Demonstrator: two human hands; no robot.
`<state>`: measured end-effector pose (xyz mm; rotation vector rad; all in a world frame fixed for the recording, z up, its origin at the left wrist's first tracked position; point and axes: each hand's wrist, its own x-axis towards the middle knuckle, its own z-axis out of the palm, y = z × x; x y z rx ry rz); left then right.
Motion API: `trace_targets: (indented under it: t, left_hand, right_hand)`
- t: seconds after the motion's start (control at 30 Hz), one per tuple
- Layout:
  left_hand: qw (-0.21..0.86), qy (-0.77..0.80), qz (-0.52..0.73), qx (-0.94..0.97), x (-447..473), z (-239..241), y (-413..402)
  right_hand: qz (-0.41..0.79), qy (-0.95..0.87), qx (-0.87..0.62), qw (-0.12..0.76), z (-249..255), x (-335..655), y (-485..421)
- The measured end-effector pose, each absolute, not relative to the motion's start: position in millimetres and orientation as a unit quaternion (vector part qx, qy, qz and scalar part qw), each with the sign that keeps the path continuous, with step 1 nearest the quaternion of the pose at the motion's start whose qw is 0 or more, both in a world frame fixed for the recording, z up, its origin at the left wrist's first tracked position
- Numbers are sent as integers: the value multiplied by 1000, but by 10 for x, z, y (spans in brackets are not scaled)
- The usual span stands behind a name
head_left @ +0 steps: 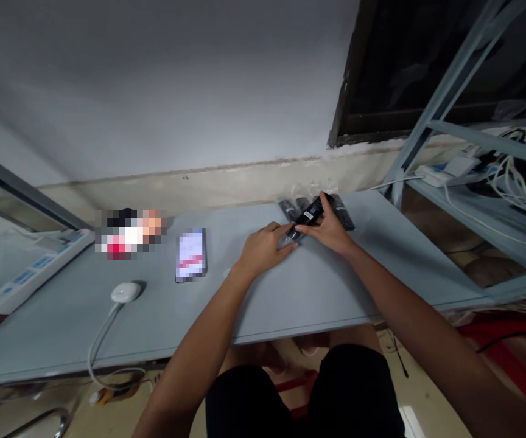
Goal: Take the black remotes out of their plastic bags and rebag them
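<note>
Both my hands meet at the far middle of a grey table (290, 292). My right hand (329, 228) is closed round a small black device (309, 215) with a white label, lifted slightly and tilted. My left hand (265, 246) pinches the device's lower end, where clear plastic wrapping (285, 241) shows. Behind my hands, several similar black devices (343, 214) in clear bags lie side by side near the wall.
A phone (191, 254) lies flat left of my hands, with a blurred object (130, 234) beyond it. A white puck-shaped item (125, 292) with a cable sits nearer left, and a white power strip (39, 267) at far left. A metal shelf (473, 176) with cables stands right.
</note>
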<state>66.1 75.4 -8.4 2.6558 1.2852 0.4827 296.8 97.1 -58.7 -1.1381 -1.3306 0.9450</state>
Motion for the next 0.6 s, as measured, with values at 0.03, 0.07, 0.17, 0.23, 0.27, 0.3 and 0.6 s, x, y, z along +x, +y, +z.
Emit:
trace_targets:
  t: [0.03, 0.07, 0.17, 0.23, 0.27, 0.3, 0.6]
  left_hand:
    - [77, 429, 162, 885, 669, -92, 752]
    - [79, 426, 164, 886, 676, -102, 752]
    - [88, 409, 179, 890, 684, -128, 761]
    - [102, 395, 193, 892, 677, -133, 774]
    - [111, 390, 201, 892, 670, -132, 781]
    - [122, 385, 207, 891, 663, -130, 787]
    - [170, 362, 238, 885, 659, -111, 794]
  right_hand:
    - [405, -562, -474, 543, -600, 2959, 974]
    - [409, -562, -470, 544, -610, 2952, 977]
    - [411, -561, -467, 546, -623, 2958, 990]
    - [413, -557, -470, 546, -618, 2980, 1001]
    - [414, -554, -471, 548, -616, 2993, 1007]
    - [414, -552, -472, 548, -614, 3006, 1013]
    - [417, -554, -471, 545, -652, 3052, 1057]
